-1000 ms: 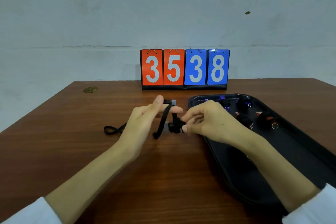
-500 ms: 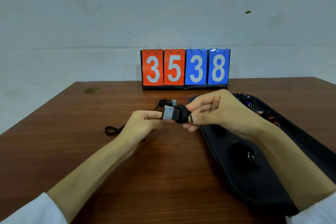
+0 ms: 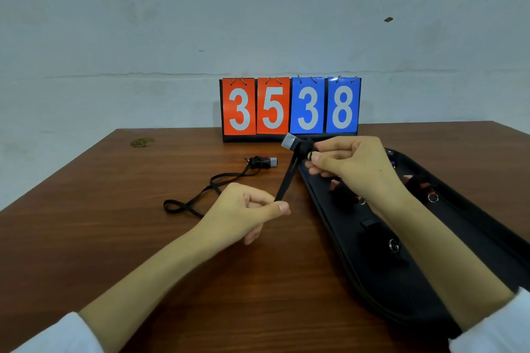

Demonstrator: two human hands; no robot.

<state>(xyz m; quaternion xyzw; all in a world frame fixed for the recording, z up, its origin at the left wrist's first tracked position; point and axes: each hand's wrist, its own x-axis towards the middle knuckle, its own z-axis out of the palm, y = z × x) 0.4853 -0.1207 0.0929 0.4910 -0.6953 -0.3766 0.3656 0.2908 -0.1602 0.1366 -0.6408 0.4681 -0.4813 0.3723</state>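
Observation:
My right hand (image 3: pixel 348 165) pinches a black whistle (image 3: pixel 296 145) with a grey mouthpiece, lifted above the table near the tray's far end. A black strap (image 3: pixel 285 182) runs taut from that whistle down to my left hand (image 3: pixel 243 216), which pinches its lower end between thumb and curled fingers. A second black whistle (image 3: pixel 263 162) with a grey tip lies on the table behind my left hand, its lanyard (image 3: pixel 200 196) trailing in loops to the left.
A black tray (image 3: pixel 401 292) lies at the right, holding several small whistles and metal rings. A flip scoreboard (image 3: pixel 291 107) reading 3538 stands at the table's far edge against the wall. A small brass disc (image 3: pixel 142 142) sits at the far left.
My hands have pulled apart: the right lifted the whistle up and away, the left drew down toward me, and the strap now stretches straight between them.

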